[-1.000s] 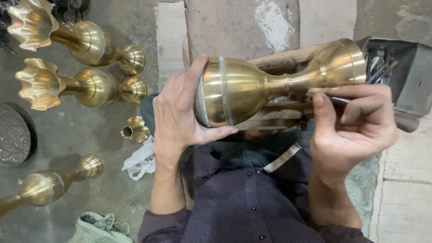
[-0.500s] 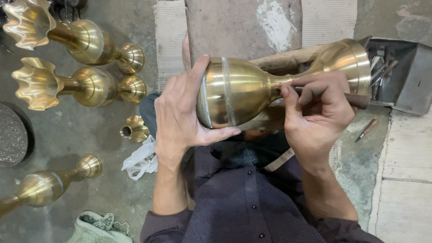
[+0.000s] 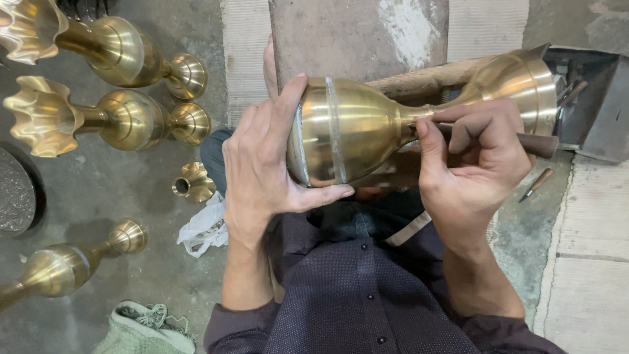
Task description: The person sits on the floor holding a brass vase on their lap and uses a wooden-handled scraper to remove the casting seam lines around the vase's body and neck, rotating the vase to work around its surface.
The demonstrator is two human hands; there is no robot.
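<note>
A brass vase (image 3: 367, 128) lies on its side across a wooden rest (image 3: 426, 78) in front of me. My left hand (image 3: 262, 164) cups its wide body from the left, thumb under it. My right hand (image 3: 475, 167) grips a wooden-handled tool (image 3: 534, 144), with the tip hidden at the vase's narrow neck. The vase's flared end (image 3: 524, 82) points right.
Three finished brass vases (image 3: 118, 118) lie on the grey floor at left, with a small brass piece (image 3: 193, 183), a white rag (image 3: 206, 226), a dark round plate (image 3: 13, 196) and a green cloth (image 3: 141, 328). A second tool (image 3: 537, 183) lies on the floor at right beside a metal box (image 3: 593, 98).
My right hand slid left along the vase from the flared end to the neck, bringing the tool with it. My left hand stayed on the body.
</note>
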